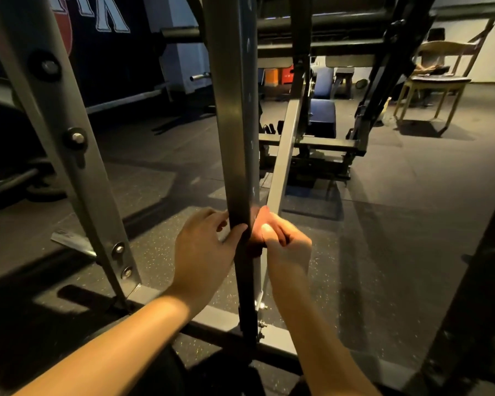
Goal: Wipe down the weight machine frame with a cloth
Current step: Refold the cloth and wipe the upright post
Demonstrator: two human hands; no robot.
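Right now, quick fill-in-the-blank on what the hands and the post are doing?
1. Both hands are on the same upright ____ of the machine.
2. The left hand grips the post with its ____ across the front face.
3. The right hand is on the post's ____ side.
4. A wooden ____ stands far right.

Missing: post; thumb; right; chair

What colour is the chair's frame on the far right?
Pale yellowish wood on the chair, head view.
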